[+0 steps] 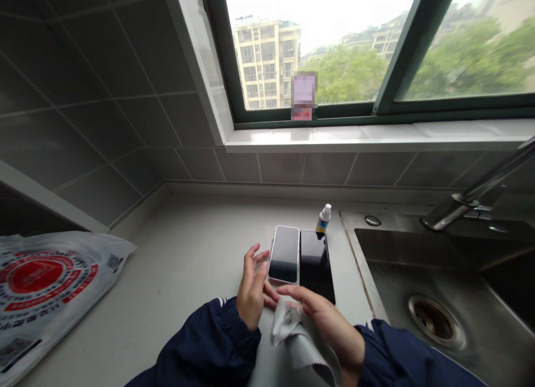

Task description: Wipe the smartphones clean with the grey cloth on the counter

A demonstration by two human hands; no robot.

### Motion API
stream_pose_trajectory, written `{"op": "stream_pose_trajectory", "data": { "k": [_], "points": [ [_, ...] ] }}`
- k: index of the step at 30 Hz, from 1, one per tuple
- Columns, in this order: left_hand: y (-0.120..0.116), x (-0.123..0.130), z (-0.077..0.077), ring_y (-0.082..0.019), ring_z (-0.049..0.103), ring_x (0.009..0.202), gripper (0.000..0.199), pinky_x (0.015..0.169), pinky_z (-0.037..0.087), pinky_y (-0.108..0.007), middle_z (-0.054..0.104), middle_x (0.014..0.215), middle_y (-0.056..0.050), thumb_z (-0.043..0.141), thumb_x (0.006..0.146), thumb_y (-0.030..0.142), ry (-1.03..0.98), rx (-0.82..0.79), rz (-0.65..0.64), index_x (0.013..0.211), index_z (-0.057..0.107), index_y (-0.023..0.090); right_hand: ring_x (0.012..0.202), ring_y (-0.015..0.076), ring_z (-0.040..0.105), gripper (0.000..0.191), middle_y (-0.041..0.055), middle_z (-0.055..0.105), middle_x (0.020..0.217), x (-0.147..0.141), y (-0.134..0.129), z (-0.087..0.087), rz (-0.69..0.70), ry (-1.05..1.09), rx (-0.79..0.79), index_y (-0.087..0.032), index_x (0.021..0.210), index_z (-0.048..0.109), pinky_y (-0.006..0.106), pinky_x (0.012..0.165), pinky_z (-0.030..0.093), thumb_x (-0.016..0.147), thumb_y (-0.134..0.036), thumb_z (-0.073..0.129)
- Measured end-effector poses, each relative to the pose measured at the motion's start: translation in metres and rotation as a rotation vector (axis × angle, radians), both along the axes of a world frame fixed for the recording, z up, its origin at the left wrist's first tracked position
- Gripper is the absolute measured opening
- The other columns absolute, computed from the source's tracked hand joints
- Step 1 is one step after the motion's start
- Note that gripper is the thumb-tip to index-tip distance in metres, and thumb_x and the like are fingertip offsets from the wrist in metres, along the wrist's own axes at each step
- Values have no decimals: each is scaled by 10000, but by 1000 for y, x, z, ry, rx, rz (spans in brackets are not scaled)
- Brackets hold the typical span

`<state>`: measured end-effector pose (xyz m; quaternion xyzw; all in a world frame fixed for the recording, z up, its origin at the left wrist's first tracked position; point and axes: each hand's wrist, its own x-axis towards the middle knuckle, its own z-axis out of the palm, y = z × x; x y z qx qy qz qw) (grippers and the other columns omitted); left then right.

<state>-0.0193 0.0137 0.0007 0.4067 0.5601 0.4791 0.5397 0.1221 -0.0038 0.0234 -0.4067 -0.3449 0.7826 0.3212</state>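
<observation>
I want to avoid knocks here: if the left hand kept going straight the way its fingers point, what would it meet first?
Probably the pale-framed smartphone, whose near edge lies just past the fingertips of the left hand. Depth is hard to judge from this head view, so the gap may be very small.

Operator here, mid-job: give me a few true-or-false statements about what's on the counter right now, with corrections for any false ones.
The right hand holds a grey cloth. True.

A pale-framed phone lies beside a dark phone. True.

Both phones sit in the steel sink. False: they lie on the countertop, left of the sink.

The left hand holds the small spray bottle. False: the bottle stands upright behind the dark phone, and the left hand is beside the pale-framed phone.
</observation>
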Motion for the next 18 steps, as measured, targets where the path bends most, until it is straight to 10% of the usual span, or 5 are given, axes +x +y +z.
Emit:
{"op": "stream_pose_trajectory", "data": {
  "k": [5, 9, 14, 18],
  "points": [
    [-5, 4, -8, 0, 493, 375, 447, 357, 435, -210, 351, 1463, -132, 408, 915, 483, 45, 120, 23, 1330, 308, 350, 609, 137, 476, 359, -5, 520, 601, 26, 19, 18, 32, -260, 352, -164, 626, 597, 250, 617, 353, 802, -474, 638],
    [-8, 6, -12, 27, 410, 372, 454, 383, 424, -195, 454, 1357, -114, 429, 919, 415, 39, 249, 39, 1347, 296, 338, 624, 172, 546, 306, 23, 602, 714, 51, 35, 23, 107, -1161, 915, -208, 748, 559, 275, 596, 340, 918, -449, 475],
    [-11, 6, -10, 8, 452, 433, 495, 386, 398, -182, 480, 1278, -81, 467, 909, 371, 86, 241, -37, 1356, 256, 347, 823, 310, 667, 570, 135, 664, 1027, 68, 45, 12, 220, -1615, 825, -178, 1330, 450, 340, 654, 425, 874, -512, 524],
    [-10, 6, -13, 7, 423, 428, 290, 389, 374, -171, 515, 1057, 0, 478, 905, 360, 70, 250, -49, 1160, 360, 292, 886, 360, 679, 843, 155, 688, 1036, 71, 52, 3, 258, -1587, 737, -174, 1514, 150, 380, 700, 449, 864, -579, 503]
  ]
}}
